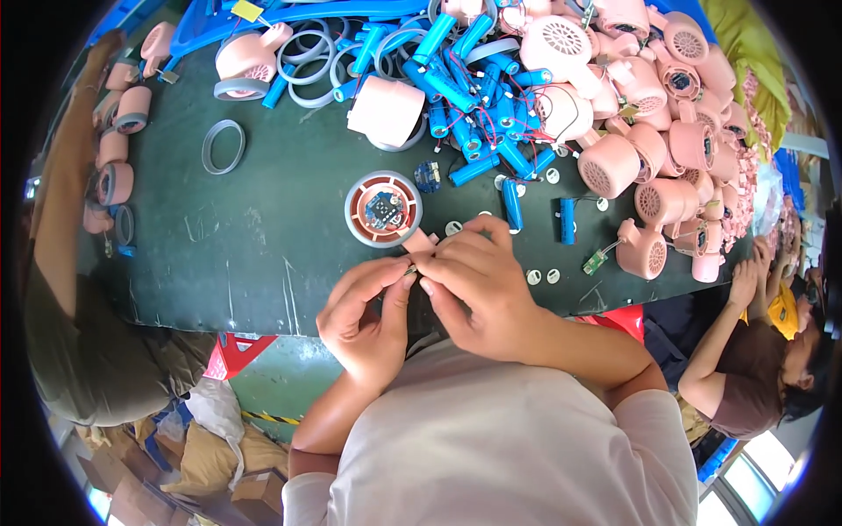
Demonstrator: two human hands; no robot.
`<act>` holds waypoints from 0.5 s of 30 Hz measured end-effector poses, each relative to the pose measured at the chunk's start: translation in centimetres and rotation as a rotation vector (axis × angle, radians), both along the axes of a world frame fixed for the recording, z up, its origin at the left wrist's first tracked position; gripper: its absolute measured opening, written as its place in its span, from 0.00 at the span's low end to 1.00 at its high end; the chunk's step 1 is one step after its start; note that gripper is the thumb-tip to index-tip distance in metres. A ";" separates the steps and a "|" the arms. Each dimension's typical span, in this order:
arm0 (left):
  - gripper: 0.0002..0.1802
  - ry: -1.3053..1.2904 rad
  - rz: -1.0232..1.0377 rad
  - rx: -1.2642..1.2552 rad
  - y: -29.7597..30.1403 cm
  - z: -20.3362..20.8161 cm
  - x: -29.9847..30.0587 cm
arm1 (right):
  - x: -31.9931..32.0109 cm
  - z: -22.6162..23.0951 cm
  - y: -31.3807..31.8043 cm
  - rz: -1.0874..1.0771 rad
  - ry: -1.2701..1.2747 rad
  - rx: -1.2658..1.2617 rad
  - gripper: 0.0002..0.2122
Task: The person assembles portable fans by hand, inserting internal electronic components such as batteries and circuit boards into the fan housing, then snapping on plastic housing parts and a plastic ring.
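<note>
A pink fan housing (352, 209) with a grey ring around its rim lies open side up before me, a small circuit board (384, 210) inside it. Its short pink handle (419, 243) points toward my hands. My left hand (364, 320) is closed in a pinch near the handle's end. Against it my right hand (482, 285) is closed too, its fingertips meeting those of the left. Between them shows a tiny dark piece, too small and covered to name. A loose blue circuit board (427, 177) lies beside the housing.
Many blue battery cells (452, 88) with thin wires pile up at the back, near loose grey rings (224, 146). Pink fan housings (610, 165) heap at the right; others line the left edge. White round stickers (534, 277) dot the table. Other people sit at both sides.
</note>
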State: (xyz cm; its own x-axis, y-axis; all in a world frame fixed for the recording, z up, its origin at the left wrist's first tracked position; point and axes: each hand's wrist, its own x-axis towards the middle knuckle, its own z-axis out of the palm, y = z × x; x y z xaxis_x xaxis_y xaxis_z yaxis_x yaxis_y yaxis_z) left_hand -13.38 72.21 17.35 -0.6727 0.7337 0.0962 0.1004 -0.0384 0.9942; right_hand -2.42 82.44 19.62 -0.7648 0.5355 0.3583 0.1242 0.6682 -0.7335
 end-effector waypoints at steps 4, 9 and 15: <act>0.08 0.026 0.135 -0.030 -0.4 -0.3 -0.3 | -1.1 -0.5 -0.8 0.062 0.022 -0.084 0.10; 0.06 0.306 0.059 -0.070 -1.3 0.0 -7.5 | 0.4 0.7 1.6 0.068 0.094 -0.044 0.19; 0.11 0.501 0.619 -0.243 -4.4 -0.4 -21.6 | 8.5 3.7 10.5 -0.572 -0.532 0.489 0.22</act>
State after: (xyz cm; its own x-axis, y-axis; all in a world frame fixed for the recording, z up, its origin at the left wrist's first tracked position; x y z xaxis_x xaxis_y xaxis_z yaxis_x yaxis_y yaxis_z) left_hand -35.00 67.81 16.96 -0.8809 0.2838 0.3788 0.4659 0.3789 0.7996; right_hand 6.08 92.98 23.32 -0.5587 0.7645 0.3216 0.7713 0.6214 -0.1374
